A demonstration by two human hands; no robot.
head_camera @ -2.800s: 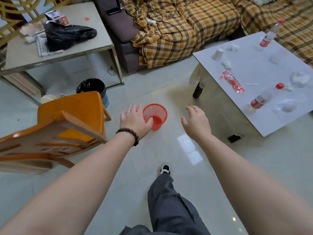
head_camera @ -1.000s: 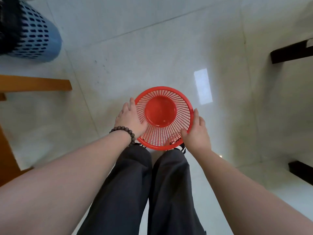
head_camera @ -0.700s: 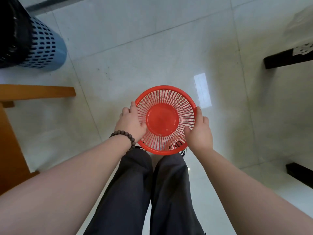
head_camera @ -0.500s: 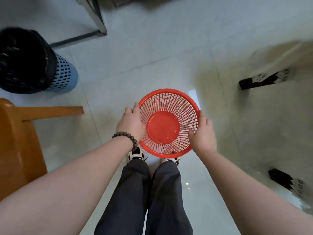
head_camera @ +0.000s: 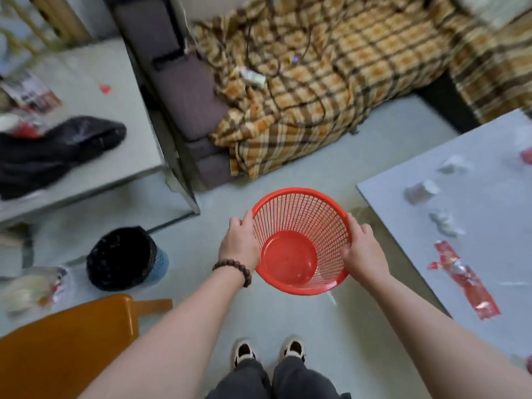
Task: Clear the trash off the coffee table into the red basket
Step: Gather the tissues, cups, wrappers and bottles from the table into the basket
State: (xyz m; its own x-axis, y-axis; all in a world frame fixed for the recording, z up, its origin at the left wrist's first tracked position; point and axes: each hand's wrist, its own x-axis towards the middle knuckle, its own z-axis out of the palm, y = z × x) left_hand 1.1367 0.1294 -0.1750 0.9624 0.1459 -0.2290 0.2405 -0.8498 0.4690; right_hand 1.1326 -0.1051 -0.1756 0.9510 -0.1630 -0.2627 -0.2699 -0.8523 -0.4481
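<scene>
Here both hands grip the red basket (head_camera: 300, 241) above the floor, left hand (head_camera: 240, 246) on its left wall, right hand (head_camera: 363, 250) on its right; the littered worktop (head_camera: 489, 226) lies just right.

Pale tiled floor (head_camera: 201, 254), plaid-draped sofa (head_camera: 316, 90), orange wooden chair (head_camera: 66, 347).

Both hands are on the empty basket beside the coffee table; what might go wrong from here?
1. Both hands, left and right, grip the basket, so neither is free for trash.
2. The mesh wall could let small tissue scraps slip through.
3. The flat red wrapper may be hard to pinch.
</scene>
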